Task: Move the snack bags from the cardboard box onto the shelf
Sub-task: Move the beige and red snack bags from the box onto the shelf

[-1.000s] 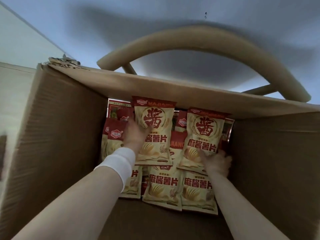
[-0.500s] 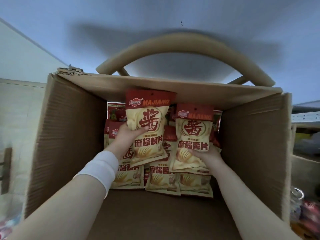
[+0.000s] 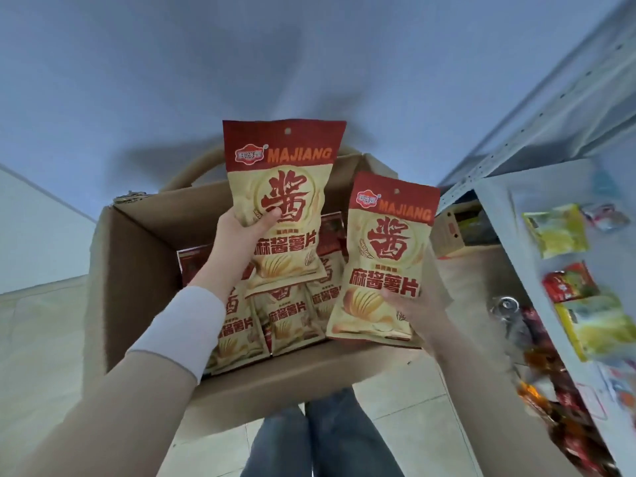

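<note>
Jeans-clad legs stand lowest in frame. Above them, the left hand grips one Majiang chip bag, and the right hand pinches another, both above the cardboard box of chip bags. The shelf is at right.

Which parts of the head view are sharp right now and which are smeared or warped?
Head view: both held snack bags, left and right, read sharp, print legible; the shelf and its packets at the right edge are motion-smeared; wide-angle distortion bends the cardboard box walls and the shelf rails; lighting is dim, bluish, without glare.
</note>
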The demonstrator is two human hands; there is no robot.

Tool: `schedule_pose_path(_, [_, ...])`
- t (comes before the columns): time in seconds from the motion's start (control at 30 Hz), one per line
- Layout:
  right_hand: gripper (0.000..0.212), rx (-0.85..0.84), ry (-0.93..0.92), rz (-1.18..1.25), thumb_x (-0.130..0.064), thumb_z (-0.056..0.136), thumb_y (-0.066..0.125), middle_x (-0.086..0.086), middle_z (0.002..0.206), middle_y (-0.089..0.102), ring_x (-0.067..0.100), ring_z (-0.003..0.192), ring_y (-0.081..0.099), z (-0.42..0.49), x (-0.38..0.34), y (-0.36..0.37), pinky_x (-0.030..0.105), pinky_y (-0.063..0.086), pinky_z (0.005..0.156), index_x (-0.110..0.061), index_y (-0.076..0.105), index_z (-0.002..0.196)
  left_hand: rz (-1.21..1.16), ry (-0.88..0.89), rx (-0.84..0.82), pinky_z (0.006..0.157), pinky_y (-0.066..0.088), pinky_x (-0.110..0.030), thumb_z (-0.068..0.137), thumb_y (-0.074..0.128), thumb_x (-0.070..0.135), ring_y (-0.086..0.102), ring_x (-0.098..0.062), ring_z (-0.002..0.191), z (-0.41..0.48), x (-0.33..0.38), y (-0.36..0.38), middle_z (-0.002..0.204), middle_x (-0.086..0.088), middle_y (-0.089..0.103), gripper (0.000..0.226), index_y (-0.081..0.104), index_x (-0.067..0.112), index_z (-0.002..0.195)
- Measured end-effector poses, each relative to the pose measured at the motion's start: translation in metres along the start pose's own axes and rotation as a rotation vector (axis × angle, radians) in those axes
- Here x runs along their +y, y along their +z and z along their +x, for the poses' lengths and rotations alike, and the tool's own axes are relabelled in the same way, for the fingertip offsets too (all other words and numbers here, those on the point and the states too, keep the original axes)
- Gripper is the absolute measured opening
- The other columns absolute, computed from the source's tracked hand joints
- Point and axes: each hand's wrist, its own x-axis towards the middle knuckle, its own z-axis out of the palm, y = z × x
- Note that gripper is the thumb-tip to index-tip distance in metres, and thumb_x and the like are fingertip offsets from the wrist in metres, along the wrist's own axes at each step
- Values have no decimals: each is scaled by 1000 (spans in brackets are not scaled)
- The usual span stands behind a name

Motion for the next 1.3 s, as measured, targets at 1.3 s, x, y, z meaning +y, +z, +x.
schedule_pose_path(1.3, [14, 1314, -421, 554, -11, 73, 76, -11, 57, 70, 2, 54, 67, -463, 253, -843, 19, 51, 52, -18, 64, 76, 52, 487, -1241, 64, 53, -15, 85, 67, 22, 66, -4, 85, -554, 29, 994, 96, 6, 69, 29, 61, 13, 112])
